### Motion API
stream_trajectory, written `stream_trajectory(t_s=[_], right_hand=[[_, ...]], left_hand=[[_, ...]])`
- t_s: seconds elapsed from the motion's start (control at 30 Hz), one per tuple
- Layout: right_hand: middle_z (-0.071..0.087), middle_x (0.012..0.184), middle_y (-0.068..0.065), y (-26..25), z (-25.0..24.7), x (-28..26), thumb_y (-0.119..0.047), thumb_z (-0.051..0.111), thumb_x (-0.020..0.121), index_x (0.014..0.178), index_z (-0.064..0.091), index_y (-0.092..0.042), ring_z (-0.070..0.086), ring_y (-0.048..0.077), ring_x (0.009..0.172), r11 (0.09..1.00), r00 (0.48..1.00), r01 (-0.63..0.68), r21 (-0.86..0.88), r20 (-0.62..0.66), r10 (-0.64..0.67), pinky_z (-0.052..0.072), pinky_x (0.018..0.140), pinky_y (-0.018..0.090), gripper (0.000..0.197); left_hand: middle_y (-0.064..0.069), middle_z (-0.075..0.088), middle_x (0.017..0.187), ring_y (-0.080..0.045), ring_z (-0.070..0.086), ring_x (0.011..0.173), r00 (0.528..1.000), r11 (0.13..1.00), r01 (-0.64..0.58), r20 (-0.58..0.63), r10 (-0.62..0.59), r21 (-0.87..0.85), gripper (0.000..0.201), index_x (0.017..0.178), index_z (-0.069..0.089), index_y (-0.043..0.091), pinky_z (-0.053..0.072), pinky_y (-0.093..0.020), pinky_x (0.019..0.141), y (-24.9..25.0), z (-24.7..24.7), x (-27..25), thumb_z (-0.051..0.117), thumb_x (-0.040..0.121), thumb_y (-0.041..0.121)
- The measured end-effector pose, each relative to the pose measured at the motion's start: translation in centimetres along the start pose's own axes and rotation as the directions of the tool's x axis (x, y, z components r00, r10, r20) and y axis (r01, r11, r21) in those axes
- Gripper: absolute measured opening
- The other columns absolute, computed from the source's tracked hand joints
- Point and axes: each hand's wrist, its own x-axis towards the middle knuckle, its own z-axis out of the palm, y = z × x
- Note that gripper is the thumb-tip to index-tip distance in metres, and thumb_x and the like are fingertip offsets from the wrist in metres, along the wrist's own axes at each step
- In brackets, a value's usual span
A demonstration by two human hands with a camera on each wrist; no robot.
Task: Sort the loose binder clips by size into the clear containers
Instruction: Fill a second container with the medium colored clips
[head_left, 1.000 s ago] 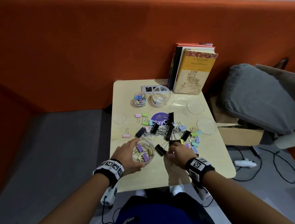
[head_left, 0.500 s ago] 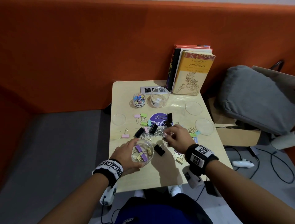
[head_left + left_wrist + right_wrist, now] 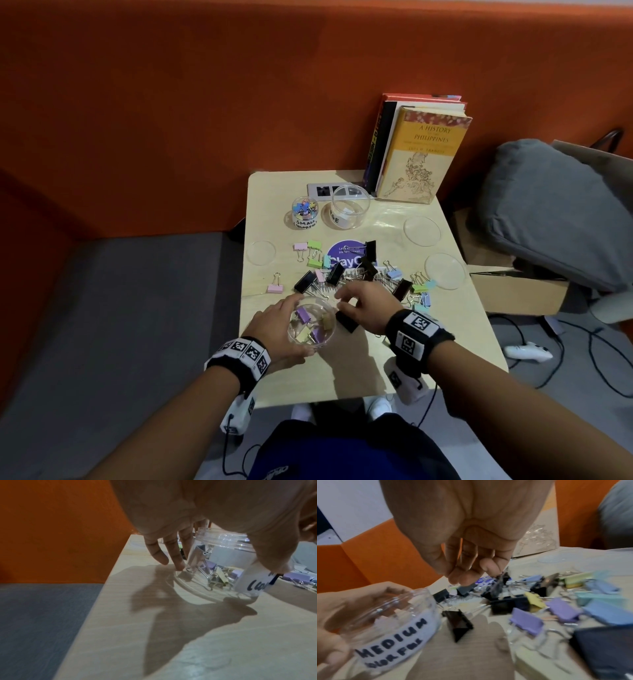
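Observation:
My left hand grips the clear jar marked MEDIUM, which stands on the table near the front edge with purple and yellow clips inside. My right hand hovers just right of the jar's rim. In the right wrist view its fingers hang loosely curled with nothing visible between them. Loose binder clips, black and pastel, lie in a heap behind both hands. One black clip lies beside the jar, and a pink clip lies apart at the left.
A small jar full of small clips and a wider clear jar stand at the back. Three clear lids lie on the table. Books lean against the orange wall. A cardboard box sits to the right.
My right hand rose from the near side of the pile, reached over its middle, then swung left to the jar's rim. The left hand kept hold of the jar.

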Motion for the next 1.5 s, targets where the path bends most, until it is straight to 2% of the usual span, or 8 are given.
stream_trajectory(t_s=[0.17,0.43,0.67,0.83,1.1,1.23,1.4,1.5], right_hand=[[0.070,0.097,-0.008,3.8,-1.0,-2.3,-0.018,0.060,0.090,0.099,0.069,-0.022,0.064,0.010,0.089,0.986,0.985,-0.169,-0.011,-0.019,0.169,0.048,0.078,0.023,0.013],[0.068,0.091,0.002,7.5,-0.8,-7.0,-0.041,0.060,0.087,0.094,0.066,-0.018,0.063,0.020,0.085,0.935,0.938,-0.311,-0.171,0.107,0.331,0.052,0.076,0.030,0.024],[0.068,0.105,0.002,7.1,0.9,-7.4,-0.022,0.055,0.092,0.109,0.070,-0.019,0.061,0.018,0.087,0.964,0.967,-0.217,-0.152,0.104,0.234,0.044,0.073,0.022,0.023],[0.067,0.103,0.000,7.1,1.1,-7.1,-0.032,0.061,0.091,0.107,0.067,-0.021,0.053,0.011,0.081,0.973,0.975,-0.208,-0.104,0.052,0.214,0.044,0.071,0.024,0.021],[0.044,0.058,0.000,6.1,2.3,-6.3,-0.058,0.048,0.089,0.054,0.039,-0.019,0.051,0.024,0.067,0.882,0.931,-0.318,-0.349,0.061,0.359,0.026,0.047,0.026,0.054],[0.052,0.063,0.003,5.8,2.7,-5.6,-0.043,0.050,0.091,0.061,0.050,-0.014,0.055,0.023,0.067,0.876,0.905,-0.389,-0.284,0.062,0.422,0.031,0.048,0.025,0.041],[0.063,0.095,0.008,5.5,2.6,-5.6,-0.035,0.064,0.085,0.091,0.063,-0.013,0.060,0.025,0.090,0.908,0.923,-0.344,-0.241,0.092,0.374,0.041,0.069,0.026,0.023],[0.062,0.092,0.004,5.5,2.4,-5.7,-0.025,0.067,0.082,0.083,0.057,-0.018,0.058,0.021,0.086,0.911,0.916,-0.381,-0.157,0.067,0.395,0.041,0.066,0.025,0.013]], left_hand=[[0.006,0.049,0.145,-0.019,0.049,0.129,1.000,1.000,-0.005,0.010,0.005,0.006,0.112,0.148,0.026,0.031,0.040,-0.040,0.107,0.2,-0.1,0.1,0.086,0.057,0.058],[0.005,0.047,0.146,-0.019,0.048,0.129,0.999,0.999,-0.037,0.026,0.037,0.036,0.113,0.148,0.024,0.032,0.041,-0.040,0.106,0.7,0.3,0.5,0.084,0.057,0.062],[0.008,0.051,0.140,-0.018,0.053,0.122,0.998,0.997,-0.056,0.028,0.055,0.054,0.107,0.144,0.027,0.036,0.044,-0.040,0.102,1.2,0.4,0.9,0.083,0.056,0.062],[0.008,0.053,0.139,-0.018,0.054,0.121,0.998,0.997,-0.064,0.022,0.063,0.047,0.106,0.144,0.028,0.036,0.045,-0.038,0.101,1.2,0.5,1.0,0.084,0.057,0.060],[0.009,0.054,0.137,-0.016,0.054,0.120,0.998,0.998,-0.063,0.019,0.062,0.029,0.107,0.142,0.028,0.038,0.047,-0.036,0.099,1.1,0.6,1.0,0.085,0.054,0.061],[0.009,0.054,0.137,-0.017,0.054,0.120,0.998,0.998,-0.059,0.023,0.059,0.032,0.107,0.143,0.028,0.037,0.048,-0.035,0.098,0.9,0.7,1.0,0.086,0.055,0.060],[0.007,0.052,0.140,-0.018,0.053,0.122,0.998,0.997,-0.066,0.026,0.065,0.035,0.109,0.144,0.027,0.035,0.047,-0.035,0.098,0.8,0.8,1.1,0.087,0.056,0.059],[0.007,0.051,0.142,-0.018,0.053,0.124,0.997,0.997,-0.066,0.030,0.065,0.037,0.111,0.145,0.026,0.035,0.047,-0.036,0.099,0.7,0.9,1.3,0.087,0.056,0.060]])
